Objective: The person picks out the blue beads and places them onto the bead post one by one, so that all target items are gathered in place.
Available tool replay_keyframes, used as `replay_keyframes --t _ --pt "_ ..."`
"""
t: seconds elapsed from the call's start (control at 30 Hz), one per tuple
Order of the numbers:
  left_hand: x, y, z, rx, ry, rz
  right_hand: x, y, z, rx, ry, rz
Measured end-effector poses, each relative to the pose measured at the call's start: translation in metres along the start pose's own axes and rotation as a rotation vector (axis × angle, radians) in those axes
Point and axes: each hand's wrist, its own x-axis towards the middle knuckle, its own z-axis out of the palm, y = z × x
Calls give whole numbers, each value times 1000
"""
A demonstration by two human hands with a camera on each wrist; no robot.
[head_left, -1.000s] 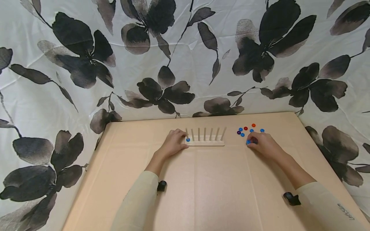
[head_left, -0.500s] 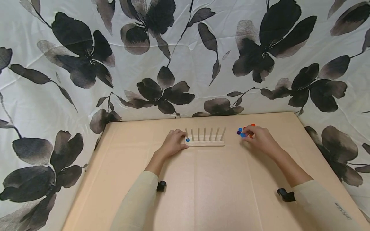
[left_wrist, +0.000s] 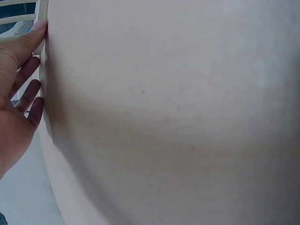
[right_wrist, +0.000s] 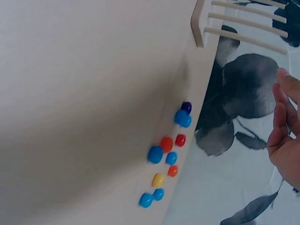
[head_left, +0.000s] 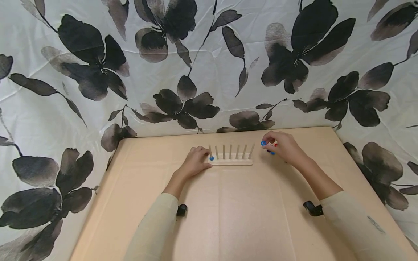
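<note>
While the left hand (head_left: 195, 161) grips the peg rack (head_left: 233, 162) at its 9 o'clock end, the right hand (head_left: 283, 146) pinches a blue bead (head_left: 263, 143) at 2 o'clock.
Beside the left fingers, another bead (head_left: 212, 158) sits at the foot of the leftmost peg; should that hold slacken, a knock could probably skid or tip the slim rack. The right fingers seem to have the blue bead only by their tips, so a small slip might send it rolling. Near 3 o'clock, a low wrist could scatter the loose beads (right_wrist: 156, 154), perhaps over the tabletop's far edge. The pale tabletop (head_left: 251, 210) looks smooth, faintly creased; white floral cloth (head_left: 209, 54) rises behind at 12 and flanks it at 9 and 3.
</note>
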Motion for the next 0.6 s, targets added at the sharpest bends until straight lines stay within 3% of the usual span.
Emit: replay_keyframes --t 0.33,0.6 --pt "0 0 0 -8 6 3 20 -31 9 90 38 -77" --pt "-2 0 0 15 -15 -16 37 -58 21 104 -30 -88"
